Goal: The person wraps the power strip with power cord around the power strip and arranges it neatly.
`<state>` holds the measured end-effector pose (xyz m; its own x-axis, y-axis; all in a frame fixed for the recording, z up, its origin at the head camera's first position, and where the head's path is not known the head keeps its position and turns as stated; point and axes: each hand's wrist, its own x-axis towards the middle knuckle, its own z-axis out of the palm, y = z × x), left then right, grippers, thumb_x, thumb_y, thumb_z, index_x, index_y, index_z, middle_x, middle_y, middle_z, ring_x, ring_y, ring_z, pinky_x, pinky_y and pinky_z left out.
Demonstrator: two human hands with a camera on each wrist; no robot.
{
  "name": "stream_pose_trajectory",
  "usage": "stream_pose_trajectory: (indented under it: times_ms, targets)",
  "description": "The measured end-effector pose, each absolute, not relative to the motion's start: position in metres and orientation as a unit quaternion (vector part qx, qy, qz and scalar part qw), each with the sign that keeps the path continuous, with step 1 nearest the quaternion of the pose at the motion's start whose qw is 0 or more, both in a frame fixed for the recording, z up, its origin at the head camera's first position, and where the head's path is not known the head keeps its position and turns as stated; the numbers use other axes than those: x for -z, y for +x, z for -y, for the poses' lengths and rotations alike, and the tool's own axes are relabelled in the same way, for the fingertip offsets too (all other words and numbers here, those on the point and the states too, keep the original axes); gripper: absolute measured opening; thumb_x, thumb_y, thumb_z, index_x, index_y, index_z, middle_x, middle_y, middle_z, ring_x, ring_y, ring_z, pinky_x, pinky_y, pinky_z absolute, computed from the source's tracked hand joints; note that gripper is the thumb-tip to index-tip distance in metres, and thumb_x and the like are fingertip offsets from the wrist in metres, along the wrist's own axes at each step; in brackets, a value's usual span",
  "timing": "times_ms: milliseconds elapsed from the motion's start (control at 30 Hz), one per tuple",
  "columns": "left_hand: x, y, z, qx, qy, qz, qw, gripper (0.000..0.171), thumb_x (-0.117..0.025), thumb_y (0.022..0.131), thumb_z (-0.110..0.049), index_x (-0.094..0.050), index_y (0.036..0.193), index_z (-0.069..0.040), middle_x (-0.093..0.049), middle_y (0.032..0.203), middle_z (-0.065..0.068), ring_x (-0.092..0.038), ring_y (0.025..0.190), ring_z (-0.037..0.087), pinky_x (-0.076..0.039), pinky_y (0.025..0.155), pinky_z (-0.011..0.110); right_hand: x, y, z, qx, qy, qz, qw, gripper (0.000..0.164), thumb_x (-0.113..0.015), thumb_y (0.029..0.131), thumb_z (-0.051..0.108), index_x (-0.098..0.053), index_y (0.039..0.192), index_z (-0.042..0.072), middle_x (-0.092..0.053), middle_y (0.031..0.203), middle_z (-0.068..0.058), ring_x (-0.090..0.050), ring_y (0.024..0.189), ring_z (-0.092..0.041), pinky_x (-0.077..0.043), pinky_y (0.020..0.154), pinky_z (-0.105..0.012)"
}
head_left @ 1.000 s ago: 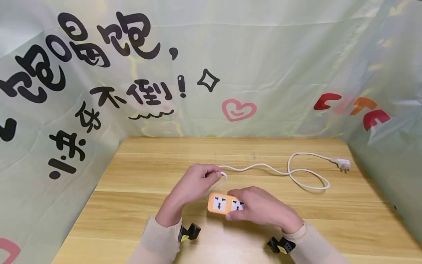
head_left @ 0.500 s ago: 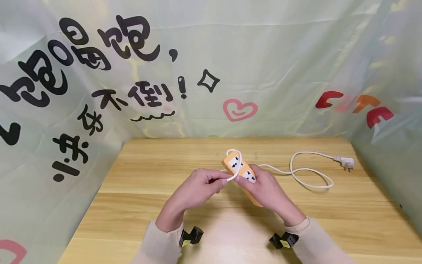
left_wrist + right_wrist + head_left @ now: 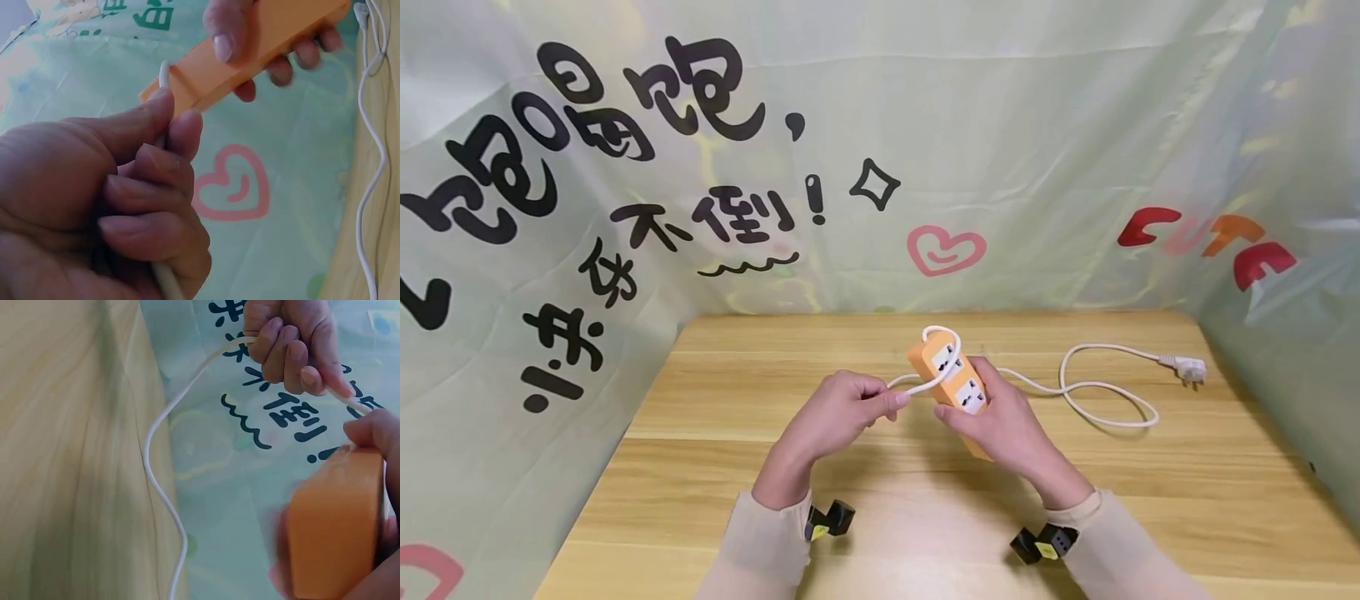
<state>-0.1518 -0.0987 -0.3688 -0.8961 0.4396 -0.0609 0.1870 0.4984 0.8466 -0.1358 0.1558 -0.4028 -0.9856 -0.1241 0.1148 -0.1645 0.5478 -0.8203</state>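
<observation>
The orange power strip (image 3: 952, 379) is held up above the middle of the wooden table (image 3: 715, 467), tilted so that its far end points up and away and its white socket faces look toward the person. The right hand (image 3: 1003, 425) grips its near half, fingers curled round the body with the thumb on the left edge. The white cord (image 3: 1078, 392) loops over the far end of the strip, crosses its upper socket face and runs left into the left hand (image 3: 842, 412), which pinches it between thumb and forefinger, the other fingers curled in over the cord. The left wrist view shows the cord passing through that fist, just beside the orange body. From the strip the rest of the cord trails right across the tabletop, forms one loose loop and ends in the white plug (image 3: 1187, 368), which lies near the far right corner, well apart from both hands. Both forearms wear beige sleeves (image 3: 760, 550) with a small black and yellow device at each wrist. A pale green printed cloth (image 3: 1000, 150) with black characters, a pink heart and red letters stands round the table on three sides
</observation>
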Motion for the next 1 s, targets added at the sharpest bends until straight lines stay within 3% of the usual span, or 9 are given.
stream_pose_trajectory:
  times_ms: [100,233,533,667,767,867,1000]
  targets:
    - [0.368,-0.154,0.105,-0.478,0.209,-0.840,0.152,0.027,-0.063,0.108,-0.035,-0.079,0.094,-0.018,-0.044,0.068,-0.003,-0.032,0.055,0.014,-0.026,0.050,0.025,0.401,-0.137,-0.156,-0.465,0.082,0.882,0.021,0.058,-0.085,0.087,0.035,-0.058,0.135,0.020,-0.067,0.094,-0.007,-0.060,0.079,-0.022,-0.050,0.068,-0.037]
    - [0.367,-0.156,0.113,-0.477,0.241,-0.827,0.173,0.023,-0.058,0.110,-0.026,-0.079,0.104,-0.018,-0.051,0.077,-0.002,-0.036,0.059,0.014,-0.028,0.052,0.024,0.397,-0.137,-0.158,-0.462,0.079,0.883,0.022,0.051,-0.085,0.087,0.035,-0.062,0.127,0.013,-0.069,0.094,-0.007,-0.061,0.079,-0.021,-0.051,0.068,-0.037]
    - [0.372,-0.160,0.118,-0.426,0.204,-0.868,0.155,0.036,-0.069,0.102,-0.046,-0.072,0.077,-0.020,-0.053,0.067,-0.005,-0.043,0.059,0.012,-0.034,0.053,0.025,0.396,-0.133,-0.159,-0.457,0.107,0.882,0.040,0.037,-0.087,0.084,0.030,-0.069,0.112,0.013,-0.068,0.084,-0.003,-0.059,0.070,-0.018,-0.050,0.062,-0.034]
    - [0.374,-0.161,0.120,-0.402,0.202,-0.880,0.154,0.039,-0.072,0.099,-0.049,-0.070,0.070,-0.023,-0.052,0.062,-0.007,-0.042,0.056,0.011,-0.032,0.051,0.025,0.395,-0.132,-0.162,-0.452,0.126,0.883,0.025,0.040,-0.088,0.083,0.030,-0.068,0.116,0.016,-0.067,0.083,-0.001,-0.059,0.067,-0.017,-0.050,0.058,-0.031]
    - [0.376,-0.163,0.123,-0.385,0.212,-0.886,0.148,0.037,-0.072,0.098,-0.051,-0.072,0.070,-0.027,-0.049,0.061,-0.009,-0.037,0.055,0.010,-0.030,0.051,0.024,0.391,-0.132,-0.169,-0.465,0.147,0.873,-0.014,0.051,-0.089,0.083,0.031,-0.066,0.126,0.015,-0.066,0.088,-0.003,-0.060,0.070,-0.019,-0.052,0.059,-0.032]
    - [0.377,-0.165,0.128,-0.388,0.234,-0.879,0.151,0.031,-0.069,0.102,-0.046,-0.075,0.078,-0.028,-0.044,0.063,-0.009,-0.034,0.057,0.010,-0.029,0.053,0.024,0.386,-0.133,-0.178,-0.493,0.175,0.850,-0.061,0.059,-0.090,0.085,0.030,-0.062,0.134,0.015,-0.065,0.092,-0.008,-0.061,0.071,-0.022,-0.053,0.059,-0.034]
    - [0.377,-0.165,0.136,-0.409,0.276,-0.855,0.161,0.022,-0.062,0.108,-0.032,-0.080,0.099,-0.023,-0.045,0.071,-0.007,-0.038,0.065,0.010,-0.036,0.061,0.024,0.384,-0.136,-0.187,-0.519,0.205,0.825,-0.094,0.053,-0.088,0.088,0.025,-0.058,0.131,0.017,-0.063,0.090,-0.012,-0.062,0.066,-0.024,-0.053,0.054,-0.035]
